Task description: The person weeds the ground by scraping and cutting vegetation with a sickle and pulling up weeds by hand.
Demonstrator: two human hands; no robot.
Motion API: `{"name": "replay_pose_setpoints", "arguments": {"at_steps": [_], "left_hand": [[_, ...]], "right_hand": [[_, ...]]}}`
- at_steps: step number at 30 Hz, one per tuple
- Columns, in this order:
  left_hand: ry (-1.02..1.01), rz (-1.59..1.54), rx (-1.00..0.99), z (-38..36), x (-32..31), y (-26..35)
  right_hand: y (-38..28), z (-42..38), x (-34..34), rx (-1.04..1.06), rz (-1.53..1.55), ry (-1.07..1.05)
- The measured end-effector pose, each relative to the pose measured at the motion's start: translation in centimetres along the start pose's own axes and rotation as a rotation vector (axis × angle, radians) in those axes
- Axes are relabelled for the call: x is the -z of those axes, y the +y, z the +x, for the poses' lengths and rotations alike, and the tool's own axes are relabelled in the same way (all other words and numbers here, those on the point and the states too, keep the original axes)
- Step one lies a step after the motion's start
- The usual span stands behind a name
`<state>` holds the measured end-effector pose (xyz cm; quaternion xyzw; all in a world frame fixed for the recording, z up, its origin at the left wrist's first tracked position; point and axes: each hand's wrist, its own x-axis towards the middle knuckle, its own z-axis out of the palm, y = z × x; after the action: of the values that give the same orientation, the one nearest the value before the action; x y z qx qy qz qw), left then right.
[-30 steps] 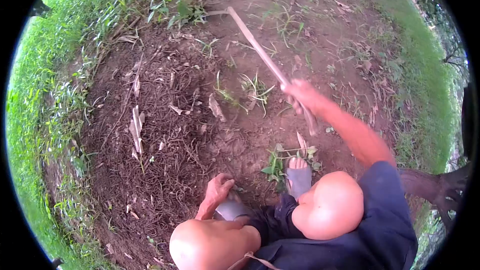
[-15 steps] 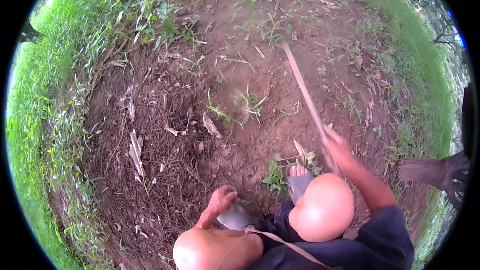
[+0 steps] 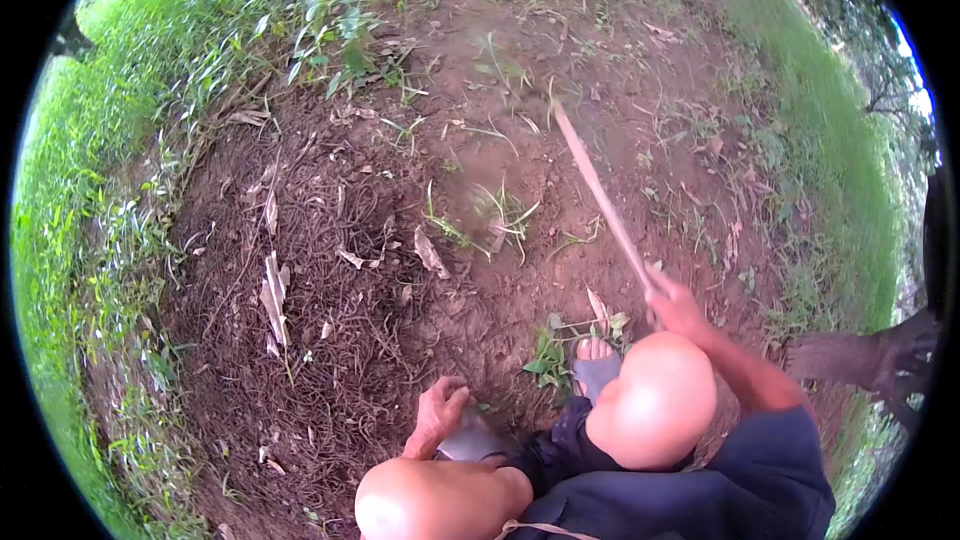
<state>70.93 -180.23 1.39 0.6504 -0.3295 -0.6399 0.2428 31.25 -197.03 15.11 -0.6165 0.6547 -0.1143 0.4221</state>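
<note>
My right hand is wrapped round the lower end of a long wooden handle, which slants up and left over bare soil. Its far end lies near a blurred tuft of weeds; a tool head there cannot be made out. My left hand hangs beside my left knee, above a grey-covered foot, with its fingers curled. Whether anything is inside those fingers is hidden. Uprooted grass lies on the soil between the hands and the tuft.
Dark, crumbly soil with roots spreads on the left, with a dry curled leaf on it. A leafy green sprig lies by my right foot. Grass borders both sides, and a tree trunk stands at the right.
The handle's far end has moved slightly down and left, and my right hand has shifted a little with it. My left hand stays by the knee. The whole view has shifted slightly.
</note>
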Motion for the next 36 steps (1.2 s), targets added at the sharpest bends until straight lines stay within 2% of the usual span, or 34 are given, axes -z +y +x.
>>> {"name": "replay_pose_setpoints", "arguments": {"at_steps": [2,4,5,7,8,11,14,15,16,18,20,23,27,30,32,35,36], "left_hand": [[0.048,-0.011,-0.05,0.0,-0.2,-0.1],[0.045,0.002,-0.05,0.1,-0.3,-0.3],[0.034,0.025,-0.058,0.3,-0.1,-0.1],[0.015,0.035,-0.004,0.4,0.3,1.1],[-0.023,0.035,0.052,0.3,0.4,1.5],[-0.027,0.055,0.047,0.3,0.3,1.5],[0.039,0.175,-0.052,-0.3,0.2,0.8],[0.064,0.082,-0.023,-0.6,0.0,1.0],[0.087,-0.014,0.003,-0.8,-0.1,1.2],[0.113,0.041,-0.043,-0.7,0.0,1.3],[0.08,-0.006,0.014,-0.5,0.1,1.8],[0.053,0.061,0.016,0.2,0.4,1.1],[0.047,0.058,0.023,-0.1,0.4,1.9],[0.071,0.002,-0.01,0.4,-0.1,0.4],[0.059,-0.04,0.012,-0.2,-0.3,0.5],[0.098,0.057,-0.076,-0.5,-0.1,-0.1],[0.107,0.055,-0.079,-0.6,-0.3,-0.4]], "right_hand": [[3.0,0.7,-0.1,0.288,-0.169,0.035],[-4.8,1.3,0.4,-0.307,0.147,-0.075],[-7.6,3.2,0.5,-0.281,0.143,-0.053],[-6.9,8.8,-0.1,-0.087,0.093,-0.065],[-8.4,11.1,-0.3,-0.066,0.13,-0.064],[-13.3,17.5,-1.9,-0.025,0.163,-0.071],[-15.2,15.9,-3.2,-0.043,0.205,-0.143],[-18.0,12.1,-2.5,-0.065,0.062,-0.201],[-16.6,10.9,-2.7,-0.11,0.002,-0.237],[-15.6,7.5,-2.6,-0.19,-0.046,-0.308],[-14.7,7.5,-3.3,-0.124,0.097,-0.323],[-17.4,12.7,-6.1,-0.118,0.257,-0.308],[-17.8,16.7,-9.1,-0.151,0.347,-0.286],[-17.1,17.0,-8.5,-0.158,0.438,-0.313],[-17.5,16.6,-6.8,-0.152,0.538,-0.355],[-19.3,10.1,-5.1,-0.096,0.267,-0.358],[-17.7,8.6,-5.5,-0.144,0.38,-0.363]]}}
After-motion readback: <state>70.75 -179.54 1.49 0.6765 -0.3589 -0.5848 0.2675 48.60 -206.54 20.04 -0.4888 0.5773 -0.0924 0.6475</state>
